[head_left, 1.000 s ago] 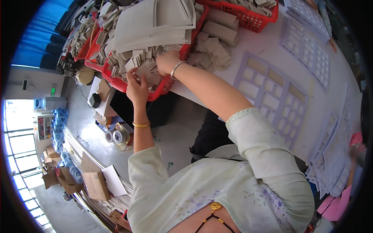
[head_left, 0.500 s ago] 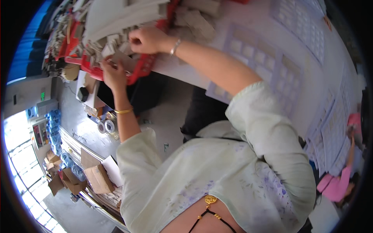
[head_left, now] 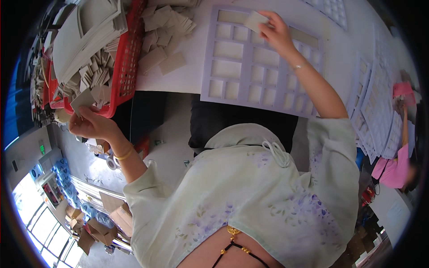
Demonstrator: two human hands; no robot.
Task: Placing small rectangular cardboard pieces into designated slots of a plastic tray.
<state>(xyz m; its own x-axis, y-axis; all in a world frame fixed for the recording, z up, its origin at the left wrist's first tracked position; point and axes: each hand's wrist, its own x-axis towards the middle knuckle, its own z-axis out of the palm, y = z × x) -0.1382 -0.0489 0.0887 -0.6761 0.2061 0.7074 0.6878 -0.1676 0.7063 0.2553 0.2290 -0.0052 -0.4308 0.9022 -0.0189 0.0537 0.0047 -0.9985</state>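
Observation:
At the far side of the table, my right hand pinches a small pale grey card piece. It hangs over the top part of a lavender panel divided into rectangular compartments, several of them with pale grey bottoms. My left hand is at the near end of a red plastic basket, its fingers closed on another grey card piece. Inside the basket are many small card pieces and a stack of large grey sheets.
Loose card pieces lie on the white table between basket and panel. More lavender panels stand at the right, where a person in pink works. Cardboard boxes sit on the floor at the lower left.
My right hand has gone from the basket to above the panel, now with a card piece. My left hand has drawn back to the basket's near end. The view has shifted right.

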